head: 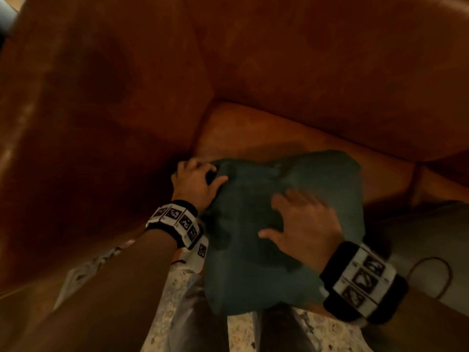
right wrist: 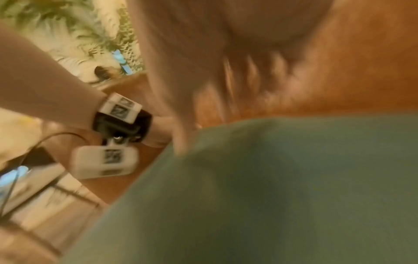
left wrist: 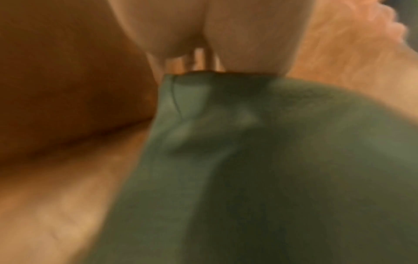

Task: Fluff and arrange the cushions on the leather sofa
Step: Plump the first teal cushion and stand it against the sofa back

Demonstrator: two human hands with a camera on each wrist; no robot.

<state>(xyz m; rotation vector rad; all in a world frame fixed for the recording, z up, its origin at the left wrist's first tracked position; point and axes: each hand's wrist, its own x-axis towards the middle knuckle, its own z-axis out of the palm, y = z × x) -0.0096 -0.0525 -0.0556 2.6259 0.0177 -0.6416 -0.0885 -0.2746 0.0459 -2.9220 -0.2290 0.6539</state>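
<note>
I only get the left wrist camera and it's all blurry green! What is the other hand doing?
Observer: The right hand lies spread on top of the green cushion, fingers straight, though blurred.
Operator: Where is the cushion sitting?
Observer: On the seat of the brown leather sofa, in the corner by the armrest, its near end hanging over the front edge.
Operator: And my hand, the left one?
Observer: The left hand grips the cushion's far left corner, fingers curled into the fabric.
</note>
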